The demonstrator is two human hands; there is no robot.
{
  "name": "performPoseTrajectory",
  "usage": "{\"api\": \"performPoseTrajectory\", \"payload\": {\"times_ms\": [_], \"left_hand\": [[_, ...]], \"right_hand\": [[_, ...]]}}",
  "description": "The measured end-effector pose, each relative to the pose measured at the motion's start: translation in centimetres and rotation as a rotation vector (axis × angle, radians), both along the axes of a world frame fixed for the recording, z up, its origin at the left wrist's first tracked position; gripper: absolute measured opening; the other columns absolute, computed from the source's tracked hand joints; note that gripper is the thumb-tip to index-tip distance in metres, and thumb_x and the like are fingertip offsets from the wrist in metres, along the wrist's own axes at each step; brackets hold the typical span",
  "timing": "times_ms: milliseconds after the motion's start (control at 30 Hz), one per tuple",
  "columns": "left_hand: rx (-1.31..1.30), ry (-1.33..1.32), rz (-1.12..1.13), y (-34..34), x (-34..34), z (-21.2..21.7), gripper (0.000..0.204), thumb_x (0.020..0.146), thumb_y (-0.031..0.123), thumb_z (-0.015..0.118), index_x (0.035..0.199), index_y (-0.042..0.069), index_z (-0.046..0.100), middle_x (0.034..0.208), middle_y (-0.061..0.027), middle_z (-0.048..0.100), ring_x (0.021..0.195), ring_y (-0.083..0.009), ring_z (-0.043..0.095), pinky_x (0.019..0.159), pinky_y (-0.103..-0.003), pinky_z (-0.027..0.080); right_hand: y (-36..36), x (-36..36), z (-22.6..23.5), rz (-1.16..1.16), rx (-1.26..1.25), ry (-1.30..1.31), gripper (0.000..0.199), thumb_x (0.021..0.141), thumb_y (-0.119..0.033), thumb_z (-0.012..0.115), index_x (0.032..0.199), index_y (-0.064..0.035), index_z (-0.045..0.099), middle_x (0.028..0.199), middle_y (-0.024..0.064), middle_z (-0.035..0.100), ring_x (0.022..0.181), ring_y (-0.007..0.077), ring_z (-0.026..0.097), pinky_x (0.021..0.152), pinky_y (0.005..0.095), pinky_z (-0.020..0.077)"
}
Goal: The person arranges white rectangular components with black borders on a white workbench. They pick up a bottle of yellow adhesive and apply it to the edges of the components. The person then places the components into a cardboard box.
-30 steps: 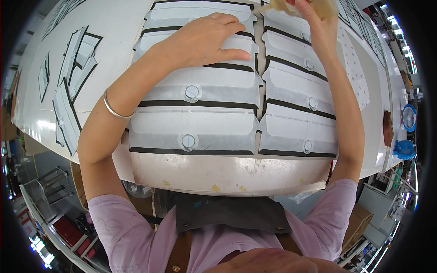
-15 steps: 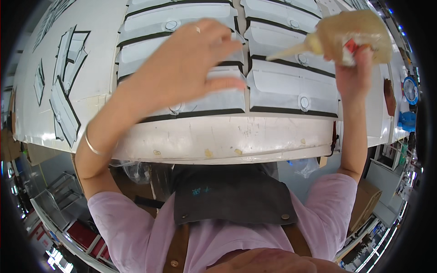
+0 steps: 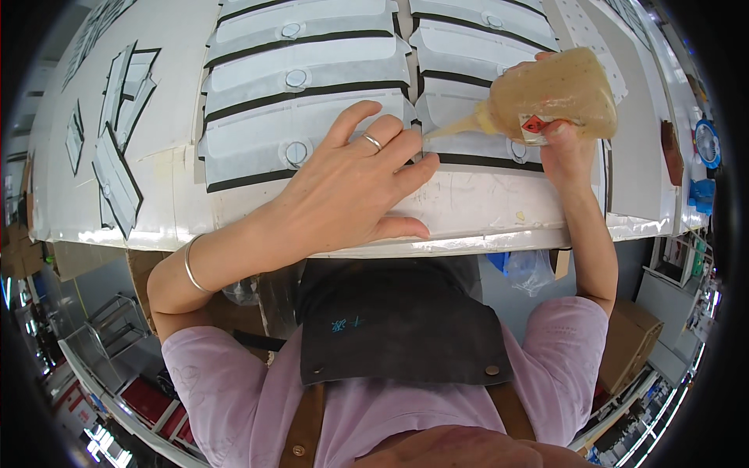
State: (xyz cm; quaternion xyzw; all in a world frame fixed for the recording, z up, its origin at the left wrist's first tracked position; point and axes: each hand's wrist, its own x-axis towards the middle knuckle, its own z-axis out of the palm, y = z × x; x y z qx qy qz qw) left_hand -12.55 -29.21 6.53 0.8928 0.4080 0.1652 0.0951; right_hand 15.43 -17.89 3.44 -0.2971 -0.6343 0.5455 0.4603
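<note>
My right hand (image 3: 569, 156) grips a translucent squeeze bottle (image 3: 566, 90) of yellowish liquid, tilted so its long nozzle points left. The nozzle tip is by the gap between two columns of pale, black-edged flat pieces. Below the nozzle lies the front piece of the right column (image 3: 468, 145). My left hand (image 3: 355, 175) is palm down over the right end of the left column's front piece (image 3: 250, 144), fingers bent and apart, thumb stretched out. Its fingertips are close to the nozzle tip; whether they touch the piece is hidden. Each front piece carries a round disc.
More such pieces lie in overlapping rows farther back on the white table (image 3: 484, 207). Several loose black-edged pieces (image 3: 117, 183) are at the left. A brown block (image 3: 670, 152) and a blue fan (image 3: 704, 148) stand at the right. Cardboard boxes (image 3: 632, 343) are below the table.
My right hand has brought the bottle left and lower, its nozzle tip now beside my left fingers. My left hand has moved down and right, from a blurred sweep above the pieces.
</note>
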Motion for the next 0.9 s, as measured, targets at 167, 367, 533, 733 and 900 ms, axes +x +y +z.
{"api": "performPoseTrajectory", "payload": {"times_ms": [167,367,533,733,900], "left_hand": [[-0.018,-0.007,-0.001,0.4,-0.1,-0.2,0.073,0.065,0.057,0.074,0.12,0.011,0.061,0.096,-0.0061,0.05,0.102,-0.0254,0.049,0.109,-0.051,0.029],[-0.004,-0.001,0.009,0.6,0.3,-1.0,0.075,0.064,0.058,0.073,0.121,0.011,0.06,0.096,-0.0057,0.049,0.101,-0.0249,0.049,0.109,-0.051,0.028],[-0.016,0.019,0.012,0.7,0.3,-1.5,0.075,0.066,0.059,0.072,0.122,0.011,0.06,0.096,-0.0055,0.049,0.101,-0.0241,0.049,0.11,-0.051,0.028],[-0.007,0.035,0.017,0.6,0.3,-1.7,0.076,0.066,0.06,0.071,0.123,0.011,0.06,0.096,-0.0051,0.049,0.101,-0.0233,0.049,0.11,-0.051,0.027],[0.0,0.058,0.035,0.1,0.2,-1.7,0.076,0.067,0.06,0.07,0.124,0.01,0.06,0.094,-0.0048,0.048,0.1,-0.0228,0.048,0.11,-0.051,0.027]], "right_hand": [[1.6,-0.9,0.1,0.008,0.155,-0.068,0.064,0.077,-0.029,0.083,0.126,0.0005,0.053,0.124,0.0116,0.058,0.111,0.0209,0.058,0.093,0.0357,0.0493],[1.7,-1.5,-0.3,0.188,0.375,-0.077,0.089,0.071,-0.029,0.088,0.139,-0.0044,0.035,0.13,0.0156,0.054,0.118,0.0277,0.055,0.097,0.0423,0.0488],[0.8,-1.2,-0.9,0.198,0.247,-0.005,0.092,0.068,-0.033,0.09,0.137,-0.0048,0.035,0.128,0.0166,0.054,0.119,0.0285,0.055,0.098,0.0459,0.0485],[0.3,-0.4,-1.0,0.089,0.084,0.003,0.094,0.07,-0.047,0.086,0.138,-0.0043,0.037,0.128,0.0164,0.054,0.119,0.031,0.055,0.098,0.0471,0.049],[1.9,1.5,2.5,0.043,-0.213,0.66,0.083,0.081,-0.039,0.079,0.14,0.0001,0.036,0.137,0.0188,0.044,0.13,0.0339,0.044,0.091,0.0414,0.0531]]}}
